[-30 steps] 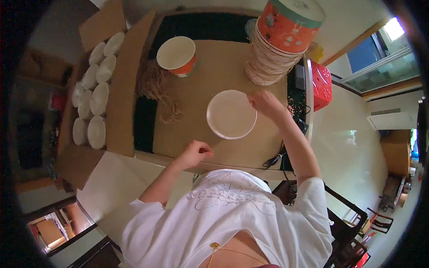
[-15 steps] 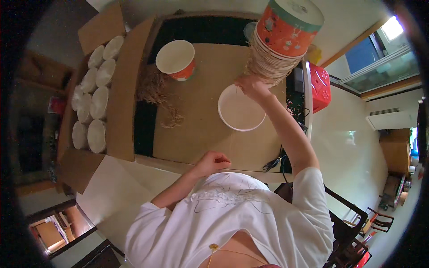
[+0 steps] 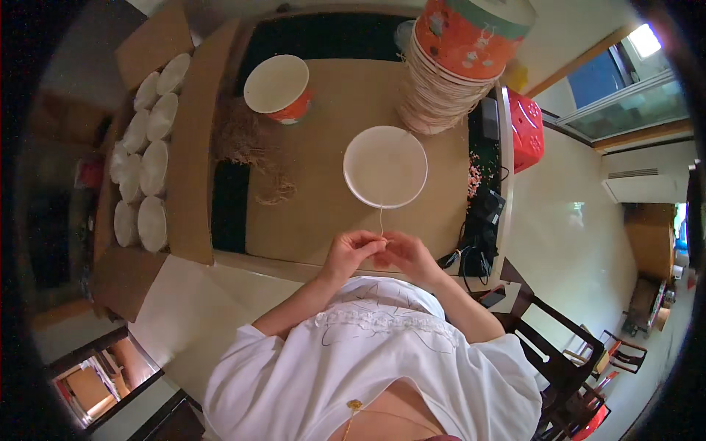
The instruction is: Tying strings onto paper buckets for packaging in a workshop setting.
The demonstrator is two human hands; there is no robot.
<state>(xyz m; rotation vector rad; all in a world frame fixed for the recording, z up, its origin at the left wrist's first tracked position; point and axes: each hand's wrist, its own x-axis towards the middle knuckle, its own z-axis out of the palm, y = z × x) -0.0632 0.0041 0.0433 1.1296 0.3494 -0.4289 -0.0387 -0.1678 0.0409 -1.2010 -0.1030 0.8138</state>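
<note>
My left hand [image 3: 348, 253] and my right hand [image 3: 409, 256] meet in front of my chest, at the near edge of the table. Both are closed in a pinch on a thin pale string [image 3: 382, 218]. From my fingertips the string runs up to the near rim of a round white paper tub [image 3: 384, 167]. Beyond it, to the right, stands a tall stack of orange and green paper tubs [image 3: 467, 40]. Many pale strings [image 3: 437, 95] are draped around the lower part of that stack. The exact knot or string end between my fingers is hidden.
A brown cardboard sheet [image 3: 309, 220] lies under the tub. Another orange paper tub [image 3: 278, 84] and a heap of brownish strings [image 3: 246, 136] are at the left. Further left, an open carton [image 3: 198, 147] holds several white tubs [image 3: 154, 167]. Black cables [image 3: 474, 257] lie at the right.
My right hand has come back from the stack's strings to my left hand, and a string now stretches from the tub to my fingers. The whole view has shifted slightly.
</note>
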